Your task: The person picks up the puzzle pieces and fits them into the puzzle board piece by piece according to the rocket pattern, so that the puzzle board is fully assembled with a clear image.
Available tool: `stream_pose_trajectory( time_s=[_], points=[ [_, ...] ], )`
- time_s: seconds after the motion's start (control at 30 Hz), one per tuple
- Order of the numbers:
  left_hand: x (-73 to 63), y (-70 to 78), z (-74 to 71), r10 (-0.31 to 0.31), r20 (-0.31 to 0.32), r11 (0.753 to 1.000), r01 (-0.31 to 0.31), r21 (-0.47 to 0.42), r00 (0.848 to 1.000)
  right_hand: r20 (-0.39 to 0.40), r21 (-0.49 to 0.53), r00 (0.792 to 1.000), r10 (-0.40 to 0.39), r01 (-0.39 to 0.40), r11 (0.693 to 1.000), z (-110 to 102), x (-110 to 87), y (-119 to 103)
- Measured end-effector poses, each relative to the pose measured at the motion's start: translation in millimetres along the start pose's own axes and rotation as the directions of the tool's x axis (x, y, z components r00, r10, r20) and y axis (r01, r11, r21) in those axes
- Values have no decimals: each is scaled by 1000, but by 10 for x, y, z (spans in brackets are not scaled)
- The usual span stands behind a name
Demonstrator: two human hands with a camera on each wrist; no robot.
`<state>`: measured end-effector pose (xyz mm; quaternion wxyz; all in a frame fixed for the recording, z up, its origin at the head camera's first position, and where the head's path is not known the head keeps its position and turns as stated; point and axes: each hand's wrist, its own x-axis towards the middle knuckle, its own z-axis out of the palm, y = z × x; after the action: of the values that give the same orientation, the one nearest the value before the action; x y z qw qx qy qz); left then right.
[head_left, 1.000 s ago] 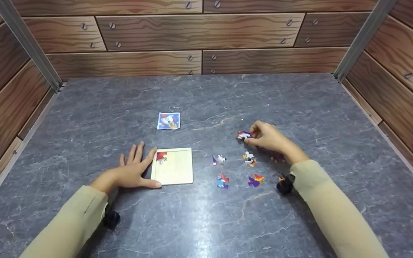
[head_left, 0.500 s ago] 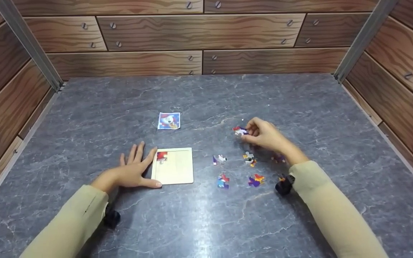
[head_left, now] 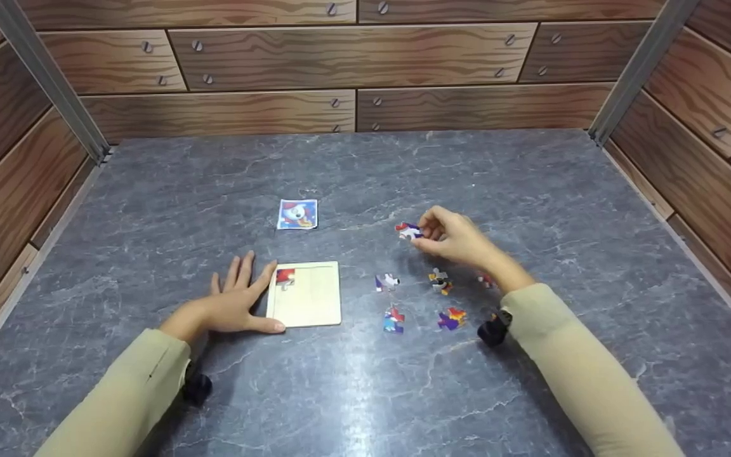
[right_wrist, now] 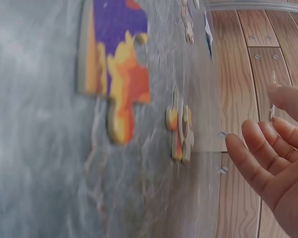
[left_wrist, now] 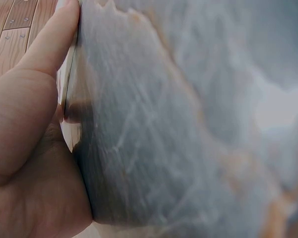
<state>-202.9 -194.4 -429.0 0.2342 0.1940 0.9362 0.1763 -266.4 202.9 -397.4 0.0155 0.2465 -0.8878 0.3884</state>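
My right hand (head_left: 453, 238) pinches a red, white and purple jigsaw piece (head_left: 408, 231) between thumb and fingers, raised above the table. In the right wrist view that piece (right_wrist: 272, 99) shows only edge-on. My left hand (head_left: 233, 304) lies spread at the left side of a pale wooden puzzle tray (head_left: 308, 298), its thumb and index finger touching the tray's edge. One red piece (head_left: 285, 275) sits in the tray's upper left corner. In the left wrist view the left hand (left_wrist: 27, 124) is close up against the tray's edge, and most of the tray is hidden.
Loose pieces lie right of the tray: a white-and-purple one (head_left: 388, 282), a red-and-blue one (head_left: 394, 320), a purple-and-orange one (head_left: 452, 318), a white-and-orange one (head_left: 440, 281), and one (head_left: 486, 279) partly behind the right wrist. A picture card (head_left: 297, 214) lies behind the tray.
My right hand has moved left with the pinched jigsaw piece, and slightly away from me. The left hand and the tray have stayed in place.
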Motion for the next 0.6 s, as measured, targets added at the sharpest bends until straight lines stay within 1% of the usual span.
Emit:
stream_pose_trajectory(
  time_s=[0.2,0.4,0.6],
  points=[
    [-1,-3,-2,-2,-2,1000,2,3,1000,-4,42,999,-48,48,998,59,33,-69],
    [-11,9,-7,0,-5,1000,1,7,1000,37,45,997,-65,63,997,124,59,-170],
    [-23,13,-10,13,-9,1000,-13,-6,1000,64,64,990,-128,124,990,204,93,-273]
  ],
)
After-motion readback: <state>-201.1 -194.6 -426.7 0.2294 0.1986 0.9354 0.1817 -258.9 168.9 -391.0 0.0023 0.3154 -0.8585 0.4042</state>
